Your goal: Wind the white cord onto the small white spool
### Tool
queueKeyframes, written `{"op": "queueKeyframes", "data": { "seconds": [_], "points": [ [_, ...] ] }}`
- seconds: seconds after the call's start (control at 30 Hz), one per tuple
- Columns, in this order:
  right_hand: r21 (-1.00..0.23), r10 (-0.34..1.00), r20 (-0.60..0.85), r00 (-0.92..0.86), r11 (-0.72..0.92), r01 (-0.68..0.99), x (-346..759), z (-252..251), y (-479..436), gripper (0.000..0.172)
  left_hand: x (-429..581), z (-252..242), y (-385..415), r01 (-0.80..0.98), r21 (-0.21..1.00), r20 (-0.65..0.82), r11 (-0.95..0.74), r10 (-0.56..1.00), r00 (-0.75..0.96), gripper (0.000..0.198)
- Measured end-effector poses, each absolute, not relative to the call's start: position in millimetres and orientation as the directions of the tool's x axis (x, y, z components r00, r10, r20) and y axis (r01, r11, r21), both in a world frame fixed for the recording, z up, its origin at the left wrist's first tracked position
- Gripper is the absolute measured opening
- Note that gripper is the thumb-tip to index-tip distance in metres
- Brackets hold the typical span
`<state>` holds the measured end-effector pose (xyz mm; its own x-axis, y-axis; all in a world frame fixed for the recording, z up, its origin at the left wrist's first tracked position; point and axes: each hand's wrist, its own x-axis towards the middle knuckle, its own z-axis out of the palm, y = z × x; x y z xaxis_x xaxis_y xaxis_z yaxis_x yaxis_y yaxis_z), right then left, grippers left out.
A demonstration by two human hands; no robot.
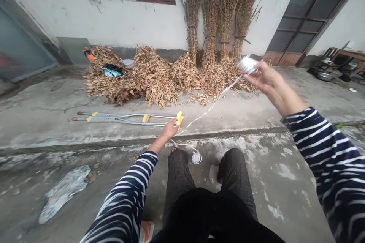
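A pair of grey metal crutches (122, 117) with yellow pads lies on the concrete step. My left hand (170, 128) is at their top end, its fingers closed on the yellow underarm pads; part of the grip is hidden. Up on the right, my right hand (268, 79) holds a shiny white roll of string (247, 64) between thumb and fingers. White string (209, 109) slopes from that roll down to beside my left hand. From there it runs on to a small white ball of string (196, 157) on the ground between my feet.
Dry leafy stalks (154, 76) are heaped along the wall, with tied upright bundles (209, 19) behind. A pale bowl (127, 63) and blue-black cloth (112, 70) rest among them. The step's edge (114, 142) crosses in front of me. A plastic sheet (65, 191) lies left.
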<state>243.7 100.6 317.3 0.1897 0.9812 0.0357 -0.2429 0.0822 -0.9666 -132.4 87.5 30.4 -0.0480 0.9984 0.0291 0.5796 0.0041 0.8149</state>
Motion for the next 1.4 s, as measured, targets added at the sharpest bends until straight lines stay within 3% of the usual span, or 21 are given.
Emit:
{"op": "queueKeyframes", "data": {
  "seconds": [0.1, 0.17, 0.23, 0.3, 0.4, 0.5, 0.57, 1.03, 1.23, 1.4],
  "points": [
    [-0.975, 0.997, -0.082, -0.012, -0.082, -0.204, 212, 288, 84, 0.028, -69, 54, 91, 0.432, 0.902, 0.035, -0.020, 0.999, -0.026, 0.039],
    [-0.973, 0.987, -0.123, -0.103, -0.140, -0.185, 195, 273, 77, 0.030, -28, 77, 88, 0.000, 0.995, 0.105, -0.105, 0.994, 0.045, 0.052],
    [-0.969, 0.974, -0.145, -0.172, -0.175, -0.172, 184, 262, 73, 0.030, 2, 101, 85, -0.266, 0.948, 0.200, -0.174, 0.977, 0.073, 0.059],
    [-0.965, 0.963, -0.160, -0.216, -0.199, -0.170, 178, 255, 70, 0.030, 21, 120, 84, -0.363, 0.910, 0.247, -0.202, 0.966, 0.080, 0.061],
    [-0.959, 0.948, -0.177, -0.263, -0.227, -0.170, 177, 249, 70, 0.031, 32, 135, 85, -0.371, 0.903, 0.248, -0.216, 0.968, 0.039, 0.051],
    [-0.955, 0.932, -0.194, -0.305, -0.251, -0.159, 178, 246, 71, 0.032, 34, 135, 88, -0.311, 0.920, 0.234, -0.238, 0.971, -0.049, 0.024],
    [-0.951, 0.931, -0.208, -0.300, -0.265, -0.162, 178, 245, 72, 0.033, 34, 133, 89, -0.299, 0.926, 0.225, -0.230, 0.973, -0.052, 0.016],
    [-0.894, 0.905, -0.278, -0.321, -0.366, -0.258, 180, 235, 67, 0.036, 11, 145, 76, -0.338, 0.940, 0.114, -0.049, 0.978, 0.176, 0.026],
    [-0.879, 0.874, -0.244, -0.420, -0.382, -0.286, 181, 225, 67, 0.040, 10, 138, 80, -0.279, 0.960, 0.023, 0.011, 0.993, 0.116, 0.006],
    [-0.851, 0.884, -0.240, -0.401, -0.390, -0.351, 181, 222, 67, 0.039, 10, 133, 84, -0.298, 0.954, 0.015, -0.001, 0.999, 0.043, 0.010]
  ]
}}
